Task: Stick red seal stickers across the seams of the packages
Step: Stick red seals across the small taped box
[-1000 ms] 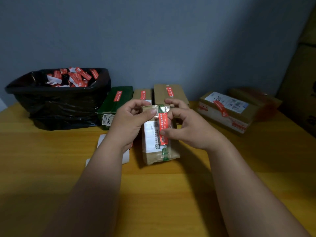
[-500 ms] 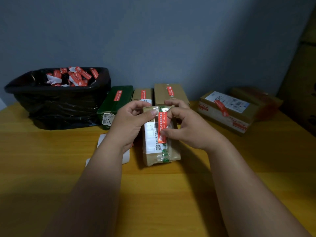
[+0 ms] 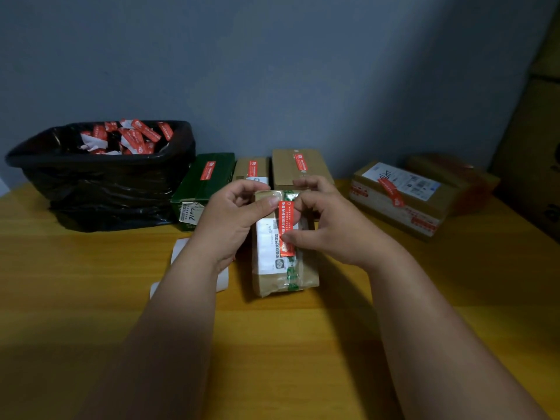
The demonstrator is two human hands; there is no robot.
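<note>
wooden table (image 3: 91,298), both hands pinching red sticker (image 3: 286,228) on brown package (image 3: 285,277), mid-table

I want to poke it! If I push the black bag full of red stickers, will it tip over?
Probably not. The black bag sits wide and low on the table, so it would likely slide or dent. Its thin plastic looks crinkly and floppy. The sticker scraps seem light.

surface: wooden table (image 3: 91,298) | on it: black bin (image 3: 100,183) back left; green box (image 3: 206,189); brown boxes (image 3: 298,168) at back; package (image 3: 281,268) at centre; white paper (image 3: 222,278); labelled box (image 3: 400,198) right
</note>
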